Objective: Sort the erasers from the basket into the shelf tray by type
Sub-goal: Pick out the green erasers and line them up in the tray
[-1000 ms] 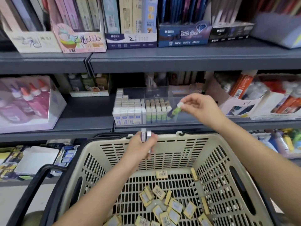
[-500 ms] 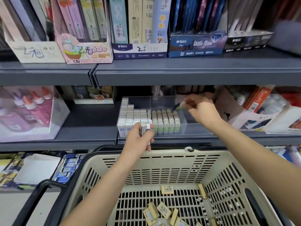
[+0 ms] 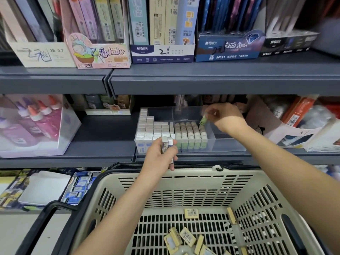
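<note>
Your right hand (image 3: 225, 116) reaches into the clear shelf tray (image 3: 228, 145), its grip pinched on a green eraser (image 3: 203, 120) that hangs tilted just above the far end of the green rows (image 3: 190, 135). Your left hand (image 3: 156, 159) is at the tray's front left corner, its grip clamped round two blue-and-white erasers (image 3: 167, 145) held upright. Inside the tray, white eraser rows (image 3: 152, 128) stand on the left, touching the green rows beside them. The beige basket (image 3: 184, 179) sits below the shelf, in front of you, with yellow erasers (image 3: 191, 213) lying loose on its slotted floor.
</note>
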